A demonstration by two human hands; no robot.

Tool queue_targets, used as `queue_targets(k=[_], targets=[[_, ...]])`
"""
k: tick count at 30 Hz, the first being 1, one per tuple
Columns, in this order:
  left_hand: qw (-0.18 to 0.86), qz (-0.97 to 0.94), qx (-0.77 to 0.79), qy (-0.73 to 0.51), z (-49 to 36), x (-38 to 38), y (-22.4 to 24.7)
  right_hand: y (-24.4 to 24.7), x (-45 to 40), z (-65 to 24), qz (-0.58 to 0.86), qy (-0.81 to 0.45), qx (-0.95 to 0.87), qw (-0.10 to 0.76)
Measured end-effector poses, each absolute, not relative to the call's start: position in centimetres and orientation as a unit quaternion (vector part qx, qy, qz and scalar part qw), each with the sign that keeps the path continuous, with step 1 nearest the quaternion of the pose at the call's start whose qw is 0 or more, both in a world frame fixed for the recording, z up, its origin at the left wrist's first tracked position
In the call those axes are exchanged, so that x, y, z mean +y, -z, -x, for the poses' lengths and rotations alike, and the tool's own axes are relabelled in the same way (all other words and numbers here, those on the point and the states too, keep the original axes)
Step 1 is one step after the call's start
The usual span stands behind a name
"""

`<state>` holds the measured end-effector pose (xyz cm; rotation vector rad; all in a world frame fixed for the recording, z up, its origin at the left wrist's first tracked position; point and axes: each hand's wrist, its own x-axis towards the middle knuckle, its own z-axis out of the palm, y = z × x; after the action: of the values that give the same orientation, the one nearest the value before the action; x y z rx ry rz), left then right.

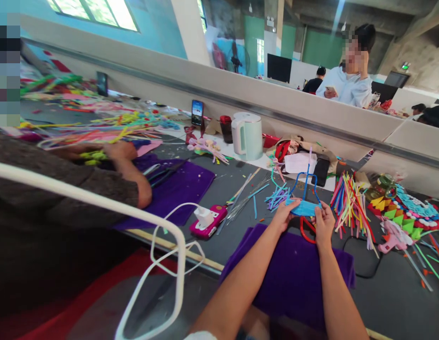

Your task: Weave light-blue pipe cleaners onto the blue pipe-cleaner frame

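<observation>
Blue piece [303,208]: flat light-blue band, fuzzy, apparently of stems laid side by side; darker blue stems bent into an angular open frame above it, one upright at the middle, pale purple at its top; red loop [308,231] seen below the band.
Position of piece: held up over the near edge of the folded purple cloth's far side, right of and nearer than the kettle [253,137].
Left hand [289,213]: band's left end pinched between thumb and fingers.
Right hand [324,218]: band's right end pinched likewise.
Kettle: pale green, upright; contents hidden.
Dark red cup [226,130]: just left of kettle; contents not made out.
Tan bag [324,156]: right of kettle, lying open; red and patterned material seen at its mouth.
Glass jar [385,185]: well right of kettle; contents unclear.
Folded purple cloth [293,271]: nearer than kettle, below both hands.
Stem bundle [352,203]: multicoloured, right of kettle.
Pink glue gun [394,237]: farther right of kettle, nearer than jar.
Co-worker's hand [122,153]: left of kettle, beside yellow-green stems.
</observation>
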<state>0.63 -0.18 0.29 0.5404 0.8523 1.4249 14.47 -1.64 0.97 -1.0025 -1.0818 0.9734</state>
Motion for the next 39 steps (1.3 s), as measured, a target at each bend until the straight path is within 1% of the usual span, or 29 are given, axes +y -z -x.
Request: queue_targets(k=[11, 20, 23, 26, 32, 39], targets=[[0.669, -0.221, 0.354, -0.615, -1.1, -0.6, -0.3, -0.6, -1.7, -15.2, 0.452, -0.456, -0.435, 0.631], [0.688, -0.212, 0.387, -0.577, -1.5, -1.0, -0.3, -0.9, -2.2, -15.3, 0.452, -0.473, -0.4, 0.642], [0.674, -0.215, 0.381, -0.595, -1.6, -1.1, -0.2, -0.7, -2.5, -14.8, 0.455, -0.481, -0.4, 0.634], [0.673, -0.229, 0.387, -0.587, -1.6, -1.3, 0.0, -0.2, -2.8, -14.4, 0.479, -0.489, -0.393, 0.614], [0.692, -0.225, 0.369, -0.579, -1.7, -1.5, 0.4, 0.6, -3.2, -14.2, 0.513, -0.472, -0.379, 0.609], [0.719, -0.205, 0.359, -0.558, -1.6, -1.4, 0.7, 0.4, -3.3, -14.1, 0.514, -0.477, -0.361, 0.615]])
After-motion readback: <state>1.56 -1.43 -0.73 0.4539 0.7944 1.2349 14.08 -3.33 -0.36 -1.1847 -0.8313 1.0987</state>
